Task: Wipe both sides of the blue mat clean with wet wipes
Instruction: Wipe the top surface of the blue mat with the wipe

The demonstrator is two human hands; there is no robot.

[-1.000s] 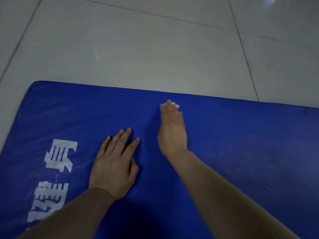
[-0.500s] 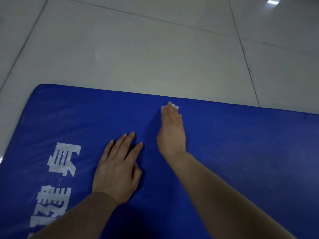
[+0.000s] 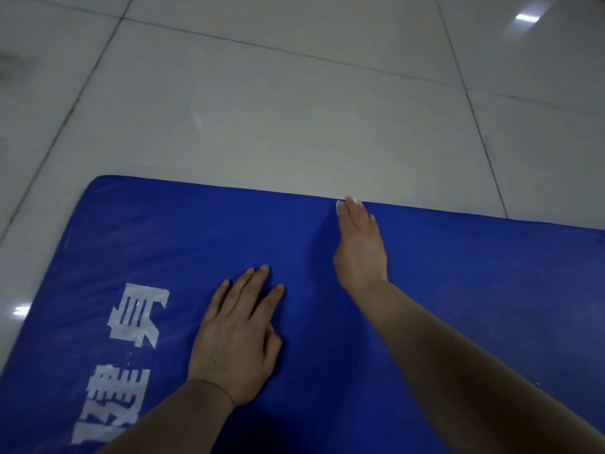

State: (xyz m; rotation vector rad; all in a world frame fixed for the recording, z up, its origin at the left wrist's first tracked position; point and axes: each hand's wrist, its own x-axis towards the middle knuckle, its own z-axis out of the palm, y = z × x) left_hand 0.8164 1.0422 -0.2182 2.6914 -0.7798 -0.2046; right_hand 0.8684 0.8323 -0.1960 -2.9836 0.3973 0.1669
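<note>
The blue padded mat (image 3: pixel 458 290), a flat rectangular pad with a smooth, slightly glossy cover and a rounded far-left corner, lies flat on the pale grey tiled floor (image 3: pixel 262 109). It fills the near half of the view, with its far edge running from left to right and its right and near parts cut off by the frame. Large white printed characters (image 3: pixel 137 317) mark its left portion; the print is worn and patchy. Faint whitish streaks show on the surface around the characters and toward the far-left corner. A shallow crease runs from the far edge toward the near side, just left of the right hand.

The left hand (image 3: pixel 235 342) rests palm down on the mat, near the centre, fingers straight and slightly spread, holding nothing.

The right hand (image 3: pixel 360 247) is extended to the far edge of the mat, fingers straight and together, pressing a small white wet wipe (image 3: pixel 347 201) against the surface. Only a small part of the wipe shows beyond the fingertips, at the mat's far edge.

The floor shows dark grout lines and a bright light reflection (image 3: pixel 527 15) at the far right.
</note>
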